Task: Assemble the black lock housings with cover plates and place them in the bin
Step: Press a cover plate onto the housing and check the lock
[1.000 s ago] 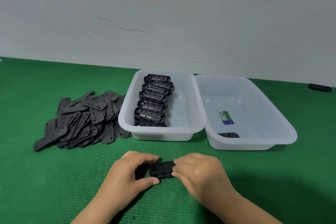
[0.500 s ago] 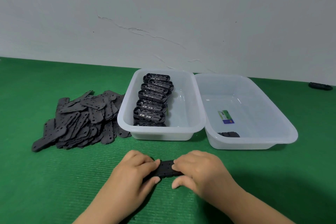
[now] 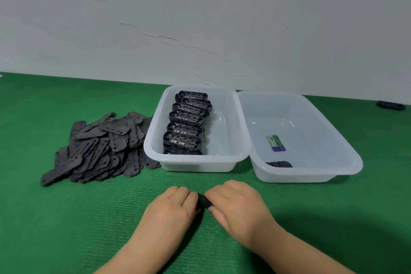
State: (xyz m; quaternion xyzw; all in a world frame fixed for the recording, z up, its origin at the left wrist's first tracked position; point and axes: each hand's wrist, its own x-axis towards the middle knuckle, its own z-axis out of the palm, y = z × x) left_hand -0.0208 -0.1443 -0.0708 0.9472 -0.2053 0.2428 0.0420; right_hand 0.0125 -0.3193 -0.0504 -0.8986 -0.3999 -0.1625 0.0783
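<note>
Your left hand (image 3: 171,207) and your right hand (image 3: 235,204) meet low in the middle of the view, palms down, with both forearms coming in from the bottom edge. The fingers of both hands are curled around one black lock housing (image 3: 203,202), each hand gripping one end, so only a small dark part of it shows between your knuckles. The hands and the piece are just above the green worktop (image 3: 66,229), close to its surface; if the piece touches it I cannot tell.

Behind your hands stands a white bin (image 3: 195,163) with a row of open black housings (image 3: 184,122) stacked along its left side. Touching it on the right is a second white bin (image 3: 311,174), which holds one dark assembled piece (image 3: 279,164) at its near wall and a green and blue label (image 3: 275,143) on the bottom. To the left of the first bin lies a loose heap of flat cover plates (image 3: 100,147), its edge against the bin wall. Far right, near the wall, a small dark object (image 3: 390,105) lies alone
</note>
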